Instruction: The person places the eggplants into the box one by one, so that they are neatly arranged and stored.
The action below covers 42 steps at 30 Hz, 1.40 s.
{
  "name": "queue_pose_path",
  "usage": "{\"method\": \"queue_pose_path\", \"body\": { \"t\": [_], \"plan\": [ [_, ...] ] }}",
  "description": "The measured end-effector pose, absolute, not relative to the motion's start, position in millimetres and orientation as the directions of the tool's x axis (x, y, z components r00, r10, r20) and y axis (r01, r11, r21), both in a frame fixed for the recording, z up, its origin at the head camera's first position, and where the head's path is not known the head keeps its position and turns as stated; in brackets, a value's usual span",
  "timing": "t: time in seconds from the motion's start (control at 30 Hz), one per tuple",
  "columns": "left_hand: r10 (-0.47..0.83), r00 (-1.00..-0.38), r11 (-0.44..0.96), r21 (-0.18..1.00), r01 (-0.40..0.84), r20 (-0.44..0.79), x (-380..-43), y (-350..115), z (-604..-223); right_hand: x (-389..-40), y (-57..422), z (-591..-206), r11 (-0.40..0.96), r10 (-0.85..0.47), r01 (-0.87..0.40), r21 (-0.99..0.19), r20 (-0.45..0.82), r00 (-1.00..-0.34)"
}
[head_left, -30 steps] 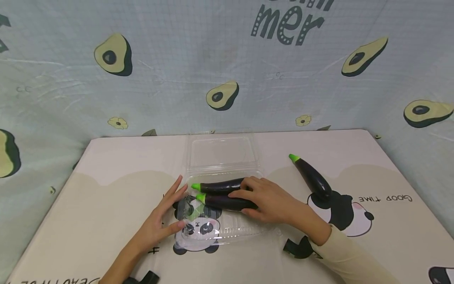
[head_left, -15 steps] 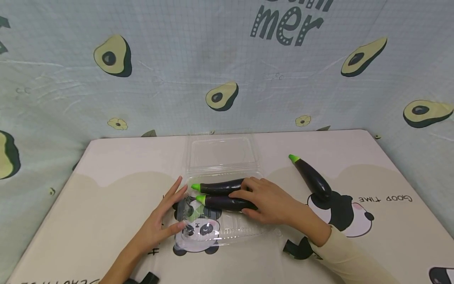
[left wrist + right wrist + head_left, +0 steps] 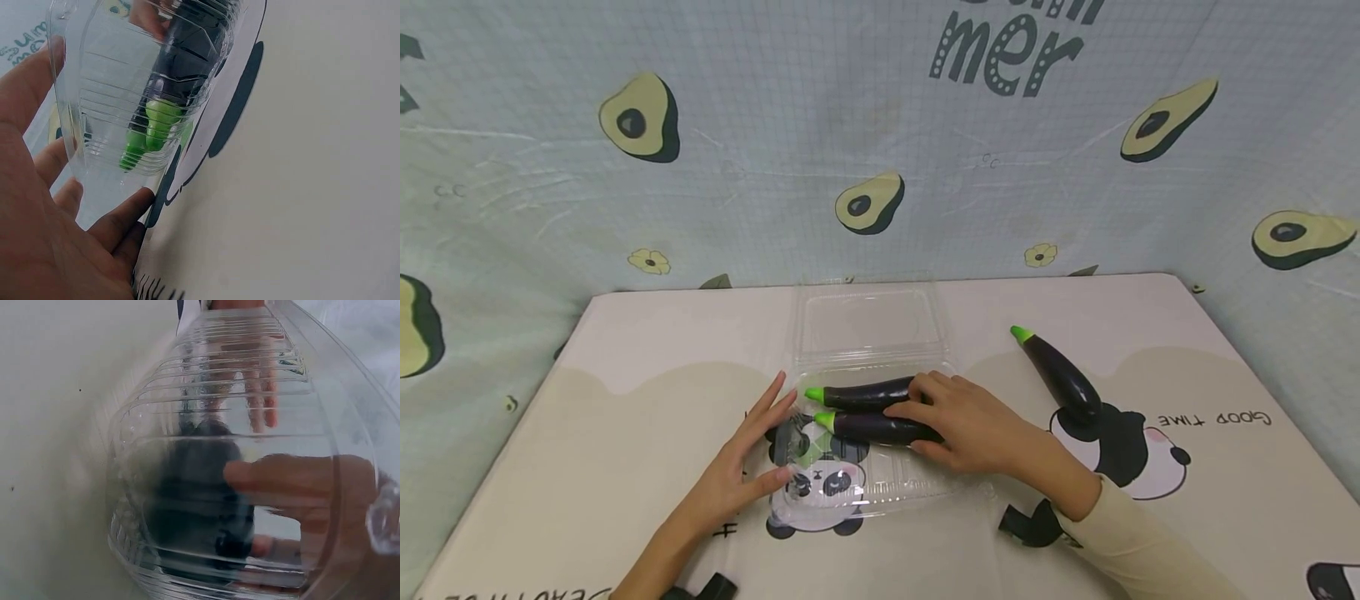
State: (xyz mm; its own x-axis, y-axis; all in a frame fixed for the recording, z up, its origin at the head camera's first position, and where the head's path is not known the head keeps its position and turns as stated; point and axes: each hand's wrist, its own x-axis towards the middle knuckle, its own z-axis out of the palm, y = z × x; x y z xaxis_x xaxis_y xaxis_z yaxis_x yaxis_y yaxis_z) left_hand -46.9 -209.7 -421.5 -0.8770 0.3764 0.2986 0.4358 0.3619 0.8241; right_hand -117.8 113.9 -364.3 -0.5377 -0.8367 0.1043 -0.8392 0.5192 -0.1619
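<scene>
An opened clear plastic clamshell box (image 3: pixel 917 492) lies on the table with its lid (image 3: pixel 872 323) tipped back. Two dark eggplants with green stem ends lie side by side in it, the far eggplant (image 3: pixel 867 394) and the near eggplant (image 3: pixel 876 427). My right hand (image 3: pixel 973 425) reaches into the box and holds the near eggplant by its thick right end, with some fingers over the far one. The left hand (image 3: pixel 733 471) is at the box's left side, fingers spread. In the left wrist view, green stem ends (image 3: pixel 161 119) show through the ribbed wall.
A third eggplant (image 3: pixel 1063 379) lies on the printed table cover (image 3: pixel 625 467), right of the box. Black straps (image 3: pixel 1030 525) are at both wrists. Behind the table's far edge hangs a sheet (image 3: pixel 760 208) with avocado prints.
</scene>
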Motion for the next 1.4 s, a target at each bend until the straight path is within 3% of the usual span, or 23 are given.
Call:
{"method": "queue_pose_path", "body": {
  "t": [1.03,1.4],
  "plan": [
    [0.371,-0.882,0.374,0.823,0.428,0.291,-46,-210,-422,-119,125,-354,0.477,-0.841,-0.863,-0.165,0.201,-0.503],
    [0.373,-0.88,0.37,0.823,0.431,0.294,-46,-210,-422,-120,149,-358,0.468,-0.78,-0.865,-0.181,0.376,-0.5]
  ]
}}
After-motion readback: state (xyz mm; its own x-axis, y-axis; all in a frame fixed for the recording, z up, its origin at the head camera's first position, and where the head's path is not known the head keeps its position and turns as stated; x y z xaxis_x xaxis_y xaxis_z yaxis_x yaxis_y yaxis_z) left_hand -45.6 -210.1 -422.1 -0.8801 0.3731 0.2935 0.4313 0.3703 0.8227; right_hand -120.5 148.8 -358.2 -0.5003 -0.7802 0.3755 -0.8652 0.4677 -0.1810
